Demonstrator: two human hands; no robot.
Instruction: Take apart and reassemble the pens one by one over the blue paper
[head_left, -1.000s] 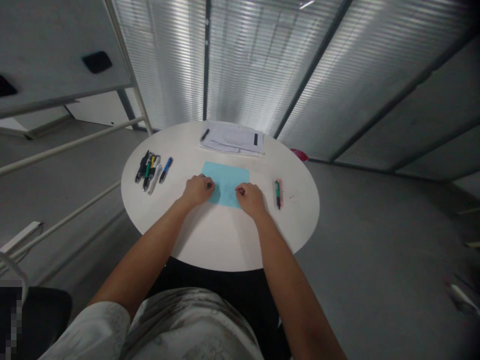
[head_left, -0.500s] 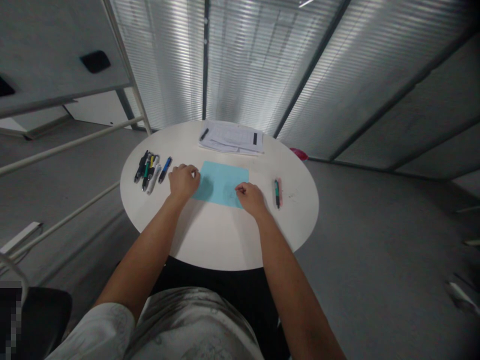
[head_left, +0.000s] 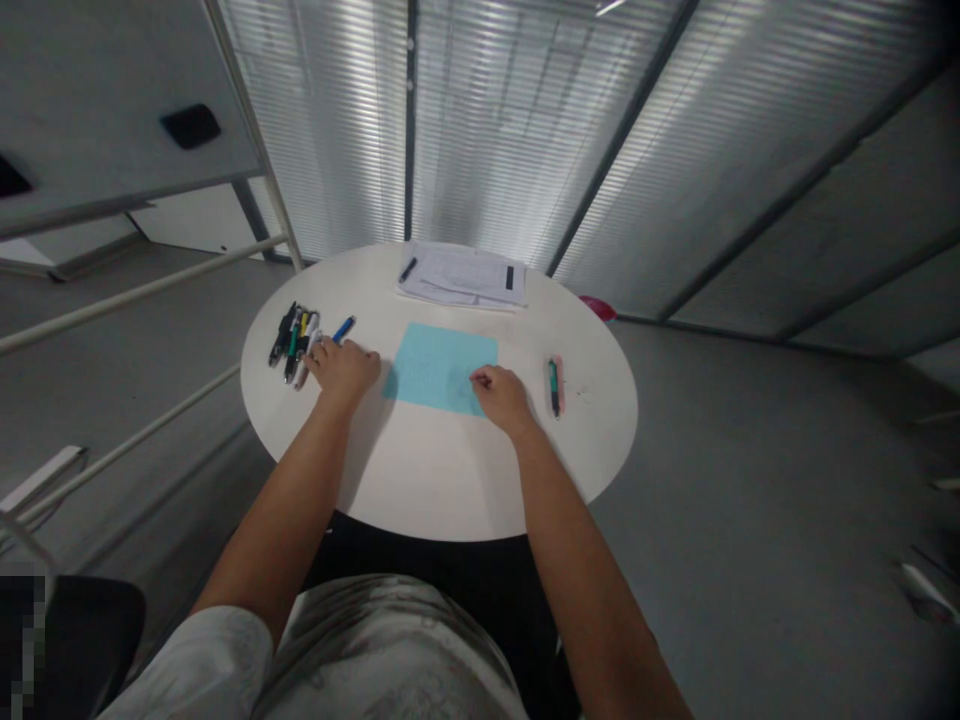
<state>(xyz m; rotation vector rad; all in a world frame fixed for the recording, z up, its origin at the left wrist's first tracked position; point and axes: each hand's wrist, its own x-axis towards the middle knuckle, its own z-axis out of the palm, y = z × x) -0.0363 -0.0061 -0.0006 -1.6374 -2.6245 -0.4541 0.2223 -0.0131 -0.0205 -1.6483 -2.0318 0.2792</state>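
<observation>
At a round white desk (head_left: 427, 470) set before blinds (head_left: 480, 120), a person in a pale patterned shirt reaches toward the desk's left edge, the left hand (head_left: 341, 370) having just moved away from a light blue sheet (head_left: 442, 368). The shift leaves the sheet's left part uncovered and puts the fingers beside a blue pen (head_left: 344, 329), its lower end hidden behind the hand. The left hand is palm down with its fingers spread, no grip showing; whether the fingertips touch the blue pen or the white pen (head_left: 302, 375) next to it cannot be told.

The right hand (head_left: 501, 398) stays over the sheet's right side, thumb and fingers curled together; whether they pinch anything cannot be made out. The sheet lies flat near the middle of the desk, between the near and far edges, with faint marks on it.

Near the desk's left edge, a cluster of dark pens (head_left: 283, 335) lies with a green pen (head_left: 292, 352) and the white pen. At the far edge sits a stack of papers (head_left: 465, 275), a black pen (head_left: 408, 269) resting on its left part. Toward the right edge, a second green pen (head_left: 554, 388) lies against a slim pink item (head_left: 562, 372), small dark marks (head_left: 583, 397) just beside them on the desktop.
</observation>
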